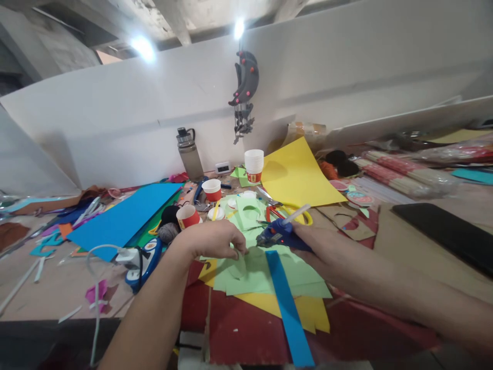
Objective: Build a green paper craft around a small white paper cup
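Left hand (221,240), thumb and fingertips drawn together, pinches a pale green cutout (238,268) over the green sheets (304,273). Right hand (313,245) is wrapped around a blue glue gun (276,234), its nozzle just beside the cutout. Nearer, a blue strip (289,313) lies across the green sheets and yellow paper (318,313) beneath.
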Demonstrator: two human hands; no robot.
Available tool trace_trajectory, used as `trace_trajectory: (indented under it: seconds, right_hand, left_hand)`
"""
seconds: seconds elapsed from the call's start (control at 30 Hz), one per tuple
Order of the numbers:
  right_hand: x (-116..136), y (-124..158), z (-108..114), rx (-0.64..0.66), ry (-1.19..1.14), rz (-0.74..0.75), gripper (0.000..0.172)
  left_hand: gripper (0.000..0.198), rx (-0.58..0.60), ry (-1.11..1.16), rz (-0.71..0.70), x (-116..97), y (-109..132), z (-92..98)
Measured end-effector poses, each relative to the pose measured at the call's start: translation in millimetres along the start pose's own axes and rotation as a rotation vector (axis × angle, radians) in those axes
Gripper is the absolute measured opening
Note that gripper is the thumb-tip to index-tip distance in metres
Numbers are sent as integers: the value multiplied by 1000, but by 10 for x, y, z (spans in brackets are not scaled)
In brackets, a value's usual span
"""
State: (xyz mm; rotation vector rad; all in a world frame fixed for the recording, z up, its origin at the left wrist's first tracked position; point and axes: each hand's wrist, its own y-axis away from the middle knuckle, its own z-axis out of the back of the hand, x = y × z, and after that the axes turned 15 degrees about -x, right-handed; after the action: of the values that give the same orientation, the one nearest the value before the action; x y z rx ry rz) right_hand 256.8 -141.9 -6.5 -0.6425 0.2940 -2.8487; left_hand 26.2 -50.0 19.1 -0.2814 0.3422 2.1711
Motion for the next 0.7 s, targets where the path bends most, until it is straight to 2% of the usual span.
trace_trajectory:
  seconds: [0.23, 0.47, 0.7]
  right_hand:
    - [44, -68, -54, -40, 27, 11, 20]
    - [46, 32, 50, 7, -4, -47, 16]
    - [113, -68, -30, -21, 77, -4, 21]
  left_hand:
    - [18, 19, 15, -3, 4, 0, 2]
    - [21, -17, -13, -26, -10, -2, -3]
    - [18, 16, -12, 12, -63, 0, 16]
